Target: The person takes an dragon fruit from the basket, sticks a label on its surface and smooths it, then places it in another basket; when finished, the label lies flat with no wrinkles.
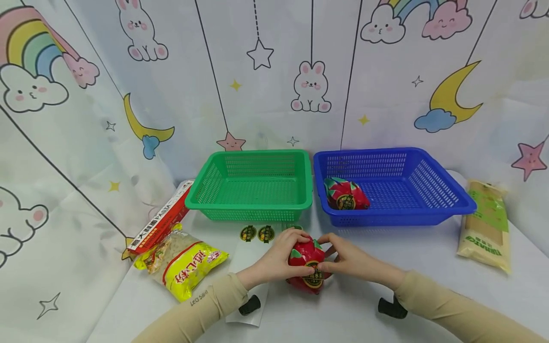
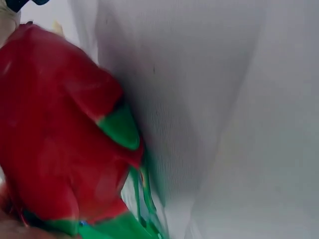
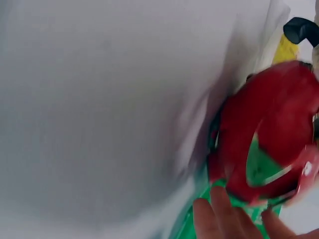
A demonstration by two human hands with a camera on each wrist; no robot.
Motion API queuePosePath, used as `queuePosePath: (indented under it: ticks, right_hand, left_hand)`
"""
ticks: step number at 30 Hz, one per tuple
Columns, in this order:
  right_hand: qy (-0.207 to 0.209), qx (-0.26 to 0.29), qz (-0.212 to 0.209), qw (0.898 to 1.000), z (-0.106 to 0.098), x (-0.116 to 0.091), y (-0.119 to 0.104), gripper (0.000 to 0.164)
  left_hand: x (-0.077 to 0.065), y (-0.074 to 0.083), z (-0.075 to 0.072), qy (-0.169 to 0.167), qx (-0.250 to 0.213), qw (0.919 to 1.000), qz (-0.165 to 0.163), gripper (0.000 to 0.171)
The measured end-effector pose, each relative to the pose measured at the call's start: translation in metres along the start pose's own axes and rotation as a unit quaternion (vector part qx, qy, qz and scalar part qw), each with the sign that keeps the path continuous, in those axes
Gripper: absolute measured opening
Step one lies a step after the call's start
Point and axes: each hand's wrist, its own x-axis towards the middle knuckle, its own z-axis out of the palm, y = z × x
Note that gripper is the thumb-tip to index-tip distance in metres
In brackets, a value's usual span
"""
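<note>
A red dragon fruit (image 1: 303,248) with green-tipped scales is held between both hands low over the white table. On its near side sits a round-edged black and gold label (image 1: 316,281). My left hand (image 1: 279,257) grips the fruit from the left, thumb at the label's edge. From the right, my right hand (image 1: 353,261) holds it, with its thumb against the label too. In the left wrist view the fruit (image 2: 55,124) fills the left side. Fingers (image 3: 224,214) reach beside the fruit (image 3: 279,114) in the right wrist view. A paper strip (image 1: 242,262) bearing more labels lies partly under the left arm.
Behind the hands stand a green basket (image 1: 249,214) and a blue basket (image 1: 386,219), the blue one containing another labelled dragon fruit (image 1: 345,195). A yellow bag (image 1: 184,267) and a red pasta box (image 1: 160,221) lie left. Another packet (image 1: 486,228) lies right.
</note>
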Motion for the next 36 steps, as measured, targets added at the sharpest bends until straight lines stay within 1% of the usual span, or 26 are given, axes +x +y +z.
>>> queuePosePath:
  ticks: [3,7,9,12,15,19,21,23,25,28,32,36]
  right_hand:
    - [-0.003,0.035,0.002,0.999,0.003,0.001,-0.002,0.065]
    - [0.009,0.024,0.007,1.000,0.004,0.003,-0.002,0.063]
    - [0.013,0.014,0.013,1.000,0.003,0.005,-0.003,0.060]
    - [0.012,0.013,0.018,1.000,0.001,0.006,-0.003,0.053]
    - [0.011,0.030,0.021,0.999,-0.001,0.007,-0.003,0.042]
    - [0.005,0.049,0.017,0.999,-0.003,0.006,-0.001,0.031]
    - [0.000,0.052,0.015,0.999,-0.003,0.006,0.000,0.033]
    - [-0.009,0.058,0.013,0.998,-0.003,0.005,0.001,0.040]
    - [-0.016,0.056,0.010,0.998,-0.002,0.005,0.002,0.049]
    - [-0.017,0.046,0.005,0.999,0.000,0.005,0.004,0.060]
    - [-0.005,0.024,0.006,1.000,0.002,0.006,0.004,0.061]
    - [0.003,0.019,0.006,1.000,0.003,0.008,0.006,0.058]
  left_hand:
    - [0.000,0.002,0.003,0.022,-0.001,0.9997,0.000,0.050]
    - [0.000,0.005,0.004,0.028,-0.014,0.9995,-0.008,0.047]
    - [-0.001,0.006,0.005,0.025,-0.021,0.9994,-0.012,0.047]
    - [-0.001,0.005,0.005,0.022,-0.029,0.9992,-0.013,0.046]
    - [-0.001,0.004,0.004,0.015,-0.036,0.9992,-0.007,0.045]
    - [-0.002,0.003,0.000,-0.010,-0.050,0.9987,0.006,0.042]
    - [-0.002,0.001,-0.002,-0.023,-0.052,0.9984,0.004,0.043]
    - [-0.002,0.000,-0.003,-0.032,-0.051,0.9982,-0.002,0.045]
    - [-0.002,0.000,-0.003,-0.035,-0.044,0.9984,-0.007,0.049]
    - [-0.003,-0.001,-0.002,-0.034,-0.037,0.9987,-0.004,0.053]
    - [-0.003,-0.003,-0.002,-0.035,-0.036,0.9987,0.007,0.053]
    - [-0.003,-0.005,-0.002,-0.048,-0.043,0.9979,0.010,0.052]
